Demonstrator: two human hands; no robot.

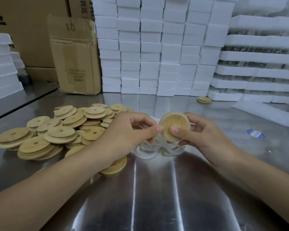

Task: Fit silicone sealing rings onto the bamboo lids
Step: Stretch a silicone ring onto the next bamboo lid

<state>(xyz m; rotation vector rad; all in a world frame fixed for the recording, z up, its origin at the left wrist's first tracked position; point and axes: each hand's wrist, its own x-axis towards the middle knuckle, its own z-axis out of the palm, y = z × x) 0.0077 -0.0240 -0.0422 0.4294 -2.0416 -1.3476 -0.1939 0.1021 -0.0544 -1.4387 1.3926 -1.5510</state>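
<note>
A round bamboo lid (173,124) is held up on edge above the steel table, its stepped underside facing me, with a white silicone ring around its rim. My right hand (200,132) grips the lid, thumb pressed on its face. My left hand (132,129) pinches the lid's left edge, where the ring sits, between thumb and forefinger. A heap of loose white silicone rings (145,151) lies on the table just below the hands. A big pile of bamboo lids (57,132) with centre holes spreads to the left.
One single bamboo lid (204,99) lies far right near stacked white foam boxes (157,47). Foam trays (260,72) rise at the right, cardboard cartons (75,55) at the back left. A blue sticker (256,133) is on the steel table (157,197).
</note>
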